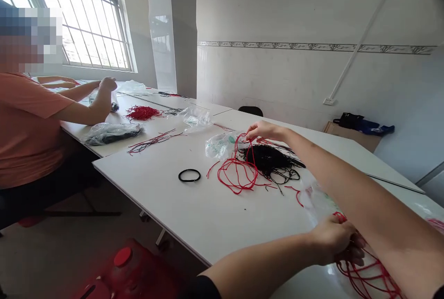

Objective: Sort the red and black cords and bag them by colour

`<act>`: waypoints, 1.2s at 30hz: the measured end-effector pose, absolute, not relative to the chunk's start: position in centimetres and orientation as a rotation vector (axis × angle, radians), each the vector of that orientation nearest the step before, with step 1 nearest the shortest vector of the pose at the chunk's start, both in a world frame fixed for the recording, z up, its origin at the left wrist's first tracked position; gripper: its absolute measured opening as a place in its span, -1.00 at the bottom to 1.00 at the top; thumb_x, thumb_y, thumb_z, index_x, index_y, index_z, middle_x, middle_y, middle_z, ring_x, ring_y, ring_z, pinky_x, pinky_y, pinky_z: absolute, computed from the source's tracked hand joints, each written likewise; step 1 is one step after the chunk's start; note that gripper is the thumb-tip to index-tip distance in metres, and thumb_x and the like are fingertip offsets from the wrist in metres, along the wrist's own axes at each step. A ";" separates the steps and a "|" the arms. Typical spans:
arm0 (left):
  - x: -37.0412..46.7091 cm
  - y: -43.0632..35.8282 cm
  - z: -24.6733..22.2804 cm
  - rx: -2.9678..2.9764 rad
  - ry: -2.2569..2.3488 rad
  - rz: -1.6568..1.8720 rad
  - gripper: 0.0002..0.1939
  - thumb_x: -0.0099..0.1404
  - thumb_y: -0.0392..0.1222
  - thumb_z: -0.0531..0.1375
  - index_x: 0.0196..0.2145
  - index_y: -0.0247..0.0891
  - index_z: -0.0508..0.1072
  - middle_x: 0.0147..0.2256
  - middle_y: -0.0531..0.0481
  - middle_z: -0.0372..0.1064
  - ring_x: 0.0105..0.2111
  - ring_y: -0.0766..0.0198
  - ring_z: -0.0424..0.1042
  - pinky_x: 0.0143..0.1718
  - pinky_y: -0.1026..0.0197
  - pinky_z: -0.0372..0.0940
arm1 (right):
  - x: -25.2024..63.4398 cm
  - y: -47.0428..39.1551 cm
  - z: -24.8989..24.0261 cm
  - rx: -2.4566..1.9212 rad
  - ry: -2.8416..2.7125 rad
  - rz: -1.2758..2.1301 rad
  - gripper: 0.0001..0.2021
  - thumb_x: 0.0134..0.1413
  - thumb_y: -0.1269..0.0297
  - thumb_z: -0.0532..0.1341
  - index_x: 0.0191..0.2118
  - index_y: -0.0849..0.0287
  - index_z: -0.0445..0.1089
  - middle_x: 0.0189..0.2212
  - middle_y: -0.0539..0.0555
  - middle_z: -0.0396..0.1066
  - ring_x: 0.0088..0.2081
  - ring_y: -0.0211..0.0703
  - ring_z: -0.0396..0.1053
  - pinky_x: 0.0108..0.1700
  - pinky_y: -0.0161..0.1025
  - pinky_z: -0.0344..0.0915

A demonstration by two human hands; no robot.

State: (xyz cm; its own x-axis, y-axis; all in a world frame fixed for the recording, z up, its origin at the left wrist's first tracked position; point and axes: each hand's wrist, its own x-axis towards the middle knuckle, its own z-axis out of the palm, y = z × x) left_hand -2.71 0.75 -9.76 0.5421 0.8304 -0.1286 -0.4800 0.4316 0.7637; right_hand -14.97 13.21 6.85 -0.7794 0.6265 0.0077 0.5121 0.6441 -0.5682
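Observation:
My right hand reaches over the table and pinches a thin red cord, whose loose loops hang from the fingers onto the white tabletop. Right beside it lies a pile of black cords with trailing ends. Nearer to me, my left hand is closed around a bundle of red cords, partly hidden beneath my right forearm. A crumpled clear plastic bag sits left of the black pile, and another plastic bag lies between my arms.
A black ring-shaped band lies left of the red loops. Red and black cords, a red cord pile and a filled plastic bag are farther left. A person in an orange shirt works there. A red stool stands below.

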 end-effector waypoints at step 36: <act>-5.5 1.6 -4.2 0.560 0.552 1.021 -0.85 0.27 -0.31 -0.01 -0.37 -0.36 0.33 -0.45 0.00 0.34 -0.45 0.37 0.41 -0.25 0.21 0.33 | 20.1 2.9 -6.5 -1.293 -1.244 0.940 -0.74 -0.07 0.09 0.16 -0.38 0.20 0.21 -0.53 -0.01 0.28 -0.71 -0.38 0.15 -0.76 -0.39 0.09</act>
